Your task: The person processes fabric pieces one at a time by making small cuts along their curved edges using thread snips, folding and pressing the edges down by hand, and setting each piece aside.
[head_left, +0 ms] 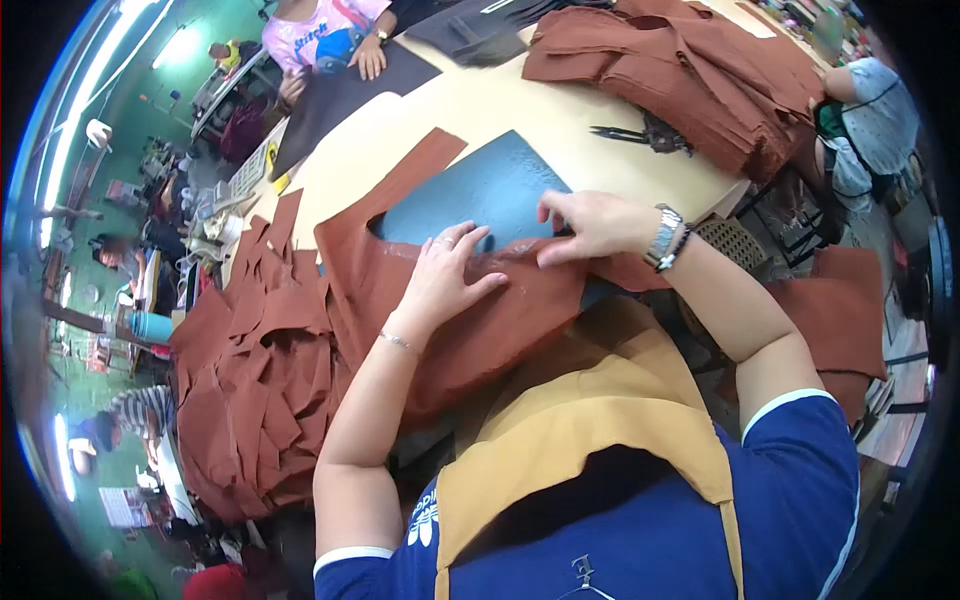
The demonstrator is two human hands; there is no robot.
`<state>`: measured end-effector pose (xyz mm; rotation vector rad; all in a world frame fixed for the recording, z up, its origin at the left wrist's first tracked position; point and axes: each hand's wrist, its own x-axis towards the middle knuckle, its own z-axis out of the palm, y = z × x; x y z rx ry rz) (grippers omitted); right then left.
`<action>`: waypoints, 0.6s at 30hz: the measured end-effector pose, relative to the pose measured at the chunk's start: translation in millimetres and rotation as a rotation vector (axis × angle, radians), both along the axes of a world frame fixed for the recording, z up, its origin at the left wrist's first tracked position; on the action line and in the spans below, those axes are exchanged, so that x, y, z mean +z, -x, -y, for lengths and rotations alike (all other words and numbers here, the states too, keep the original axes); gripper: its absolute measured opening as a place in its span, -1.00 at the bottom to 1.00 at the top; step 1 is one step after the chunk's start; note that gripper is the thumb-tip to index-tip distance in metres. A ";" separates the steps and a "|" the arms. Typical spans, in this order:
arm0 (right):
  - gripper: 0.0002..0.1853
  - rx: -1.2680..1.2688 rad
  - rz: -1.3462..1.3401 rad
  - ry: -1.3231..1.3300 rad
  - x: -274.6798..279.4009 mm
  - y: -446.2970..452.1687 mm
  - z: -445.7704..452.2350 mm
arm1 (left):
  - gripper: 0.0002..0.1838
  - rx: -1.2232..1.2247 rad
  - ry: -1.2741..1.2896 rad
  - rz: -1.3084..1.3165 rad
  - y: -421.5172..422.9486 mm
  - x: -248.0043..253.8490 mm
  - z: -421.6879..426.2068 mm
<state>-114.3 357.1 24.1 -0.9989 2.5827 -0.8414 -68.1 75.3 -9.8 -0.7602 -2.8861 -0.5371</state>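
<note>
A reddish-brown piece of cloth or leather (480, 340) lies over the lower part of a blue board (480, 190) on the table and hangs toward my body. Along its upper edge runs a whitish, shiny streak. My left hand (447, 272) rests on this brown piece near that edge, fingers spread. At the edge's right end is my right hand (600, 228), thumb and forefinger apart, the thumb against the brown piece. Its other fingers are partly hidden. A watch (664, 238) is on my right wrist, a thin bracelet on my left.
A big heap of brown pieces (260, 400) hangs at the left, and another brown stack (680, 75) lies at the back right. Dark scissors-like tools (640, 138) lie between. Across the table, a person in a pink shirt (320, 38) touches dark sheets (345, 105).
</note>
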 end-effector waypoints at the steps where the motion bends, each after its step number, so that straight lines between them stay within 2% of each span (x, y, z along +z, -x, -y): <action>1: -0.52 0.032 -0.024 -0.025 -6.5 2.7 -2.6 | -0.23 -0.039 -0.048 0.001 8.9 -4.1 -5.3; 2: -0.52 0.065 -0.045 -0.053 -13.1 5.9 -4.8 | -0.33 -0.048 -0.057 -0.069 12.5 -7.0 -9.8; 3: -0.52 0.100 -0.063 -0.079 -18.7 9.2 -7.0 | -0.34 -0.065 -0.077 -0.082 13.6 -11.5 -12.1; 4: -0.64 0.106 0.015 -0.140 -16.7 13.5 -7.6 | -0.36 -0.079 -0.094 -0.098 14.4 -13.5 -12.5; 7: -0.71 0.131 0.104 -0.051 -5.3 18.8 -9.8 | -0.45 -0.109 -0.113 -0.142 10.5 -16.3 -9.6; 8: -0.67 0.116 0.275 -0.008 -1.6 21.5 -9.6 | -0.46 -0.123 -0.133 -0.141 7.6 -15.4 -9.9; 11: -0.57 0.261 0.518 0.084 9.8 30.1 -3.0 | -0.57 -0.158 -0.197 -0.112 1.4 -13.6 -11.7; 12: -0.44 0.261 0.550 -0.013 11.2 34.5 -1.4 | -0.58 -0.149 -0.182 -0.121 1.6 -14.0 -10.3; 15: -0.32 0.181 0.769 -0.234 33.2 40.6 2.0 | -0.60 -0.116 -0.116 -0.131 -3.4 -9.8 -12.5; 16: -0.24 0.182 0.690 -0.300 22.2 44.2 3.0 | -0.60 -0.102 -0.089 -0.141 -4.4 -6.0 -13.1; 18: -0.25 0.222 0.485 -0.227 -1.5 37.9 4.1 | -0.59 -0.105 -0.065 -0.165 -5.4 -5.2 -13.4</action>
